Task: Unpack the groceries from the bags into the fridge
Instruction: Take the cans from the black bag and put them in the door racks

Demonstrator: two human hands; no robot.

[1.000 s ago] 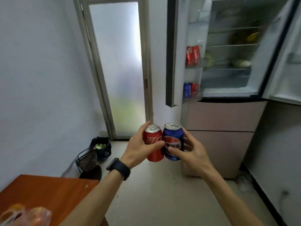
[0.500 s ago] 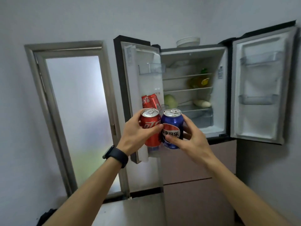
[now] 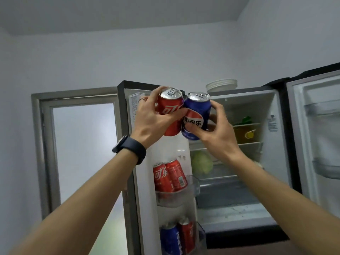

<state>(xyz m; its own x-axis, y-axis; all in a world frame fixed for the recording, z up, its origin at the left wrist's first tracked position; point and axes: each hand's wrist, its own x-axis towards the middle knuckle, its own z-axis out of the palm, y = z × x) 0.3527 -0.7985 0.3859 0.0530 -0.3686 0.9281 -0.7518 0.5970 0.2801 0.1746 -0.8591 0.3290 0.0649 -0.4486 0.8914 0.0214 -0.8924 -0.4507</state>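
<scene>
My left hand (image 3: 152, 118) grips a red cola can (image 3: 172, 105), and my right hand (image 3: 215, 133) grips a blue cola can (image 3: 196, 111). The two cans touch side by side, raised high in front of the top of the open left fridge door (image 3: 139, 144). That door's middle shelf holds two red cans (image 3: 169, 175); its lower shelf holds a blue can (image 3: 170, 240) and a red can (image 3: 187, 236). The fridge (image 3: 244, 208) stands open with both doors swung out.
Inside the fridge are a green cabbage (image 3: 202, 162), a yellow item (image 3: 248, 134) and a green one above it. White plates (image 3: 221, 85) sit on top of the fridge. The right door (image 3: 316, 137) has empty bins. A frosted glass door (image 3: 82, 153) stands at left.
Both hands have risen with the cans from chest height up to the top of the left fridge door, and my view has tilted up and moved closer to the fridge.
</scene>
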